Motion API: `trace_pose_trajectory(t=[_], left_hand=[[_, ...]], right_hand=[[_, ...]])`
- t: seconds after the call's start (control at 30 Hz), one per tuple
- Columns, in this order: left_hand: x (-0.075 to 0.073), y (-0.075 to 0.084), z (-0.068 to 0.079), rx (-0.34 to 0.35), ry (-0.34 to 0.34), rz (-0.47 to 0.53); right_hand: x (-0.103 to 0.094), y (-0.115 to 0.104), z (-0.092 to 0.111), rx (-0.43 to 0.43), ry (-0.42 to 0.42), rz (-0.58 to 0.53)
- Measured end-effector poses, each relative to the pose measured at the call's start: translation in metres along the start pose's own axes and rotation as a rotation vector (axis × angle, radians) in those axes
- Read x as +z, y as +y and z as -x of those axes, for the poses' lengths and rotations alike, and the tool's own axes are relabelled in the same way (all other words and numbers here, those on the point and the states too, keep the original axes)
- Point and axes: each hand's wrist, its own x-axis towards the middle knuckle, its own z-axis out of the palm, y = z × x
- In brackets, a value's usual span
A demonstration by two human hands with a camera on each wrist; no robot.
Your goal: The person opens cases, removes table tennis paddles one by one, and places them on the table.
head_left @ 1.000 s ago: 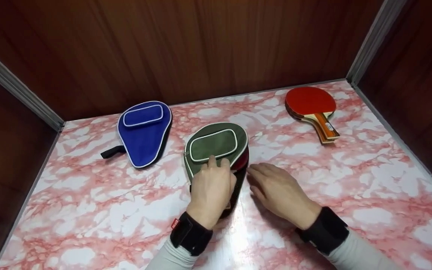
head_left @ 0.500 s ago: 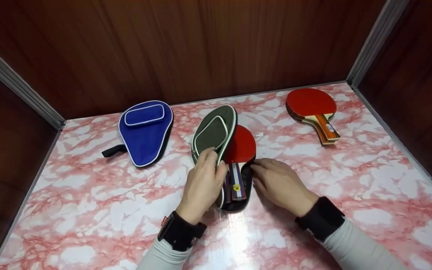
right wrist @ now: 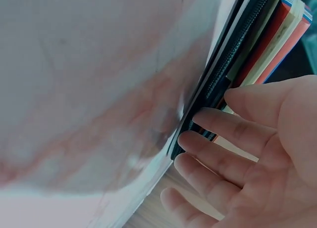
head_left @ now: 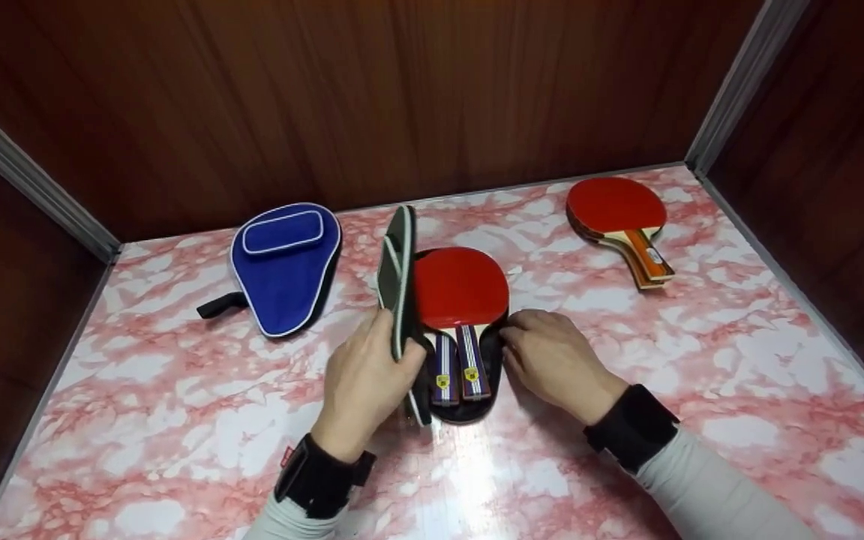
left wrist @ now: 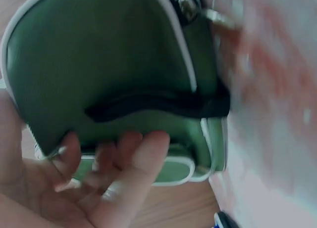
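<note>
A green table tennis paddle case (head_left: 396,277) with white piping lies unfolded in the middle of the table. My left hand (head_left: 372,375) pinches the edge of its lid, which stands nearly upright. Inside the case's black lower half are two paddles; the red face (head_left: 464,285) of the top one shows, with two purple striped handles (head_left: 471,364) side by side. In the left wrist view, a black strap (left wrist: 153,103) crosses the green cloth. My right hand (head_left: 552,360) rests against the case's right side, its relaxed fingertips touching the zipper edge (right wrist: 233,55).
At the back left lies a blue paddle case (head_left: 286,270) with a black strap (head_left: 220,305) sticking out. Two stacked paddles, a red one (head_left: 616,204) on top, lie at the back right. Brown wood panels (head_left: 432,97) enclose the marbled table (head_left: 199,420).
The lid of the green case has swung up and left in my left hand, uncovering the two paddles. My right hand has stayed almost still at the case's right side.
</note>
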Motion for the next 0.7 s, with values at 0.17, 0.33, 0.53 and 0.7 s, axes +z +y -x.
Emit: trace_pose_trajectory(t=[0.17, 0.33, 0.53, 0.7], left_hand=[[-0.011, -0.013, -0.002, -0.047, 0.012, -0.054], [-0.017, -0.021, -0.003, -0.064, 0.065, -0.079], [-0.017, -0.019, -0.002, -0.018, 0.086, -0.104], [-0.019, -0.015, -0.001, -0.001, 0.056, -0.119]], right_hand=[[0.003, -0.003, -0.002, 0.013, 0.007, 0.026], [0.005, -0.004, -0.003, 0.013, 0.017, 0.060], [0.000, -0.004, -0.008, 0.066, -0.026, 0.056], [0.000, -0.013, -0.012, 0.135, 0.037, 0.062]])
